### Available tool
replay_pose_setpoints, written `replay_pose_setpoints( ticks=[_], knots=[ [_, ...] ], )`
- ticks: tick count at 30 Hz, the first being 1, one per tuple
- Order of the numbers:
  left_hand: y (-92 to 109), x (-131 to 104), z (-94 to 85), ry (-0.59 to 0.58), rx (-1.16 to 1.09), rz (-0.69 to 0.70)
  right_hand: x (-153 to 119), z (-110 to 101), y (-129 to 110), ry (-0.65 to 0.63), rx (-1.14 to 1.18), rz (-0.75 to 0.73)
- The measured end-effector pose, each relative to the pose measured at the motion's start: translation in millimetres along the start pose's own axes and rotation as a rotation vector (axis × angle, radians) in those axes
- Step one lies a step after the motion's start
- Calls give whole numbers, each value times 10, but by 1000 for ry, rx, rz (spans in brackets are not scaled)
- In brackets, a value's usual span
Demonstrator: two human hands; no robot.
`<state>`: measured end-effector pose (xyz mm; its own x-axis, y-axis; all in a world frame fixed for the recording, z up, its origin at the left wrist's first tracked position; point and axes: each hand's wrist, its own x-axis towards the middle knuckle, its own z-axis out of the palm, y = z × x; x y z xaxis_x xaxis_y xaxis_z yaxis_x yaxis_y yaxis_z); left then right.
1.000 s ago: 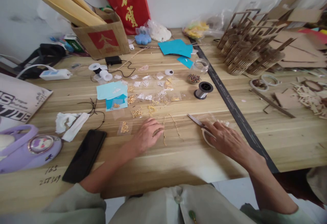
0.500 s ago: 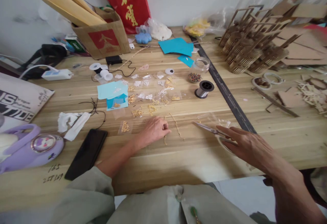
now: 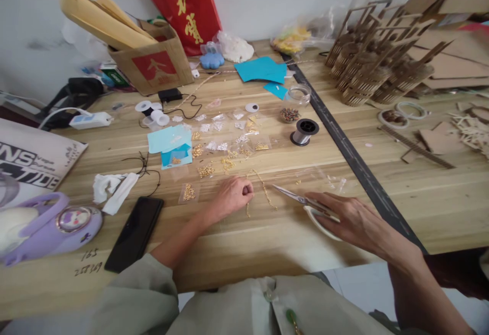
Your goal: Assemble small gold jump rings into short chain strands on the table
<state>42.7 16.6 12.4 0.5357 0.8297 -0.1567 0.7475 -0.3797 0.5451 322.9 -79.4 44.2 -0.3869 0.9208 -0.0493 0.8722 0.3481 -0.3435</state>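
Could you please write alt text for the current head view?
The right hand holds scissors over a wooden table, their tip toward a gold chain, part of which the curled left hand covers. Bagged gold pieces, a wire spool and a phone are nearby.

wall (image 3: pixel 248 1): pale, beyond the fingers (image 3: pixel 324 200)
table (image 3: pixel 244 248): streaked wood grain, under the fingers
floor (image 3: pixel 355 284): pale, lower than the fingers

I get soft, muted light. On the near side of the wire spool (image 3: pixel 304 132), pale sheen spreads over the tabletop (image 3: pixel 284 243); left of it, the gold chain (image 3: pixel 263 188) lacks crispness, and far left the purple object (image 3: pixel 42 240) looks blurred and stretched.
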Motion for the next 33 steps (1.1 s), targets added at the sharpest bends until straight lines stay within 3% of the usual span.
replay_pose_setpoints(
  ticks=[7, 14, 23, 33],
  knots=[
    [9, 46, -7, 59, -34, -39, -22, 25, -46, -29, 24, -25],
    [62, 171, -26, 1, 16, -24, 3, 30, -100, -89, 56, -35],
    [-22, 252, -35, -60, -178, -6, 18, 125, -166, -102, 159, -38],
    [-132, 265, 0, -51, -298, 29, 125, 218, -300, -98, 182, -45]
  ],
)
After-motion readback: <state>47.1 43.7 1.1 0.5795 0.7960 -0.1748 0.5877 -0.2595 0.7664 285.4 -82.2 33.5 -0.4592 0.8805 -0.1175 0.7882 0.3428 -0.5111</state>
